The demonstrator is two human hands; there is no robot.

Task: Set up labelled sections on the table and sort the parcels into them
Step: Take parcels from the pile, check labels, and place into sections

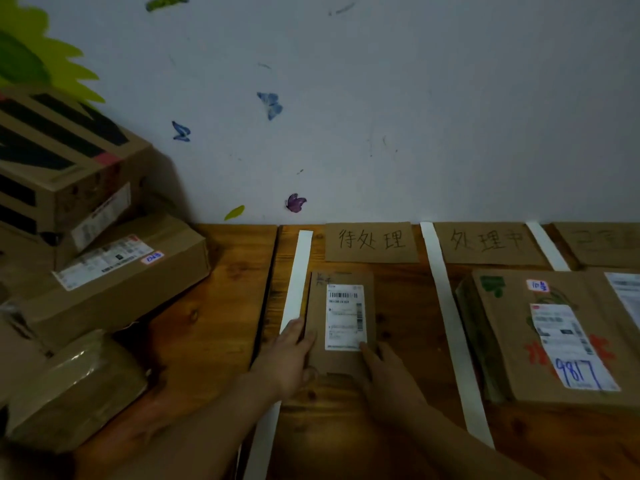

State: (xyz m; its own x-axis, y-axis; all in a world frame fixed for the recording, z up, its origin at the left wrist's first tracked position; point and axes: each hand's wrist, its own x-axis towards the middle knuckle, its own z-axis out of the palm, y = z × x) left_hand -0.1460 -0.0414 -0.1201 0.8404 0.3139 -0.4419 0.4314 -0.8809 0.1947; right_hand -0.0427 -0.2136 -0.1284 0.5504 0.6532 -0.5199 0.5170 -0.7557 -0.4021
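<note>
A small flat brown parcel (341,320) with a white shipping label lies in the first section, below a cardboard sign with handwritten characters (371,241). My left hand (289,358) holds the parcel's near left edge, thumb on top. My right hand (386,375) rests on its near right corner, fingers flat. White paper strips (298,271) (446,320) mark the section's sides. In the second section, under another sign (486,242), lies a larger parcel (554,337) marked 9817.
Several cardboard boxes (114,271) are stacked at the left on the wooden table (214,334), with a taped parcel (76,386) in front. A third sign (602,242) and strip (547,245) sit at the far right. A wall with butterfly stickers stands behind.
</note>
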